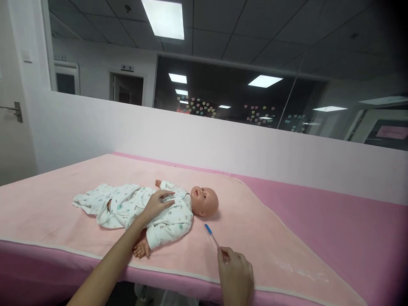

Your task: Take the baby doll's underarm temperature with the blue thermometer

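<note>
A baby doll lies on its back on the peach cloth, dressed in white printed clothes, its head to the right. My left hand rests on the doll's chest, thumb and fingers apart, gripping nothing that I can see. To the right of the doll, near the front edge, my right hand pinches a thin clear stick with a blue cap. The blue end points away from me, towards the doll's head, without touching it. My fingers cover the stick's near end.
The peach cloth with a white border covers most of a pink padded table. Behind it rises a white half wall topped by a large window. A door with a metal handle stands at the far left.
</note>
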A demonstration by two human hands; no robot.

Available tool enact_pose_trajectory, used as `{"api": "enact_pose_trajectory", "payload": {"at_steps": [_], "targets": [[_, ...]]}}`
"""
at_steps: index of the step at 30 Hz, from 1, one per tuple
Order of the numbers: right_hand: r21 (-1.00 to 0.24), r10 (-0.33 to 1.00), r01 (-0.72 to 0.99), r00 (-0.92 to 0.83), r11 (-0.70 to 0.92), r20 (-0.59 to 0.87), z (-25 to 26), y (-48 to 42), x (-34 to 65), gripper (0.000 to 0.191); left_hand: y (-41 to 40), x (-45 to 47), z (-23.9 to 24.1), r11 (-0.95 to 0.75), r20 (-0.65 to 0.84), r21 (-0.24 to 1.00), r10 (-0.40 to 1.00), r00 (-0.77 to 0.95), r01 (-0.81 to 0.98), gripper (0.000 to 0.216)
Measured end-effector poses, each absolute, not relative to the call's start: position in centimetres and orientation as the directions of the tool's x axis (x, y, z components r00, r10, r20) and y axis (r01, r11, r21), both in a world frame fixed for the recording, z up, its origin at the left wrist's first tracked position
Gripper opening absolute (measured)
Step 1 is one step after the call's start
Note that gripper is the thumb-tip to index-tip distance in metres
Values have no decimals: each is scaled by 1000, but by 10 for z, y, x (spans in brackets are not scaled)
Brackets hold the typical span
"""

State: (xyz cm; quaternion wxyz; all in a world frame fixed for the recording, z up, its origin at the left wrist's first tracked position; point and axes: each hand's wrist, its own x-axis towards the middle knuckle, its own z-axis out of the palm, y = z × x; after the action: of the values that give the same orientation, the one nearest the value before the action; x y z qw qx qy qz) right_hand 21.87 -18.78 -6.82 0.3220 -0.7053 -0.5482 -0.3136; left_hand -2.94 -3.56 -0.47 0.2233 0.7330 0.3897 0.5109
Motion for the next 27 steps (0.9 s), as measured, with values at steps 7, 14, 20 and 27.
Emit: {"api": "enact_pose_trajectory", "payload": {"at_steps": [7,14,20,27], "targets": [[-122,729,973,227,-195,646,-56,-185,213,15,-36,-20,10,-624,571,549,766,295,556,38],[-351,821,931,118,105,558,7,-118,150,23,-16,5,23,-628,497,441,766,409,641,26],[-293,819,935,4,200,574,10,-63,109,21,-14,1,5,-596,507,613,800,320,519,30],[-464,585,722,101,514,805,-20,-56,116,28,-15,-5,-1,-574,525,776,817,238,260,31]]}}
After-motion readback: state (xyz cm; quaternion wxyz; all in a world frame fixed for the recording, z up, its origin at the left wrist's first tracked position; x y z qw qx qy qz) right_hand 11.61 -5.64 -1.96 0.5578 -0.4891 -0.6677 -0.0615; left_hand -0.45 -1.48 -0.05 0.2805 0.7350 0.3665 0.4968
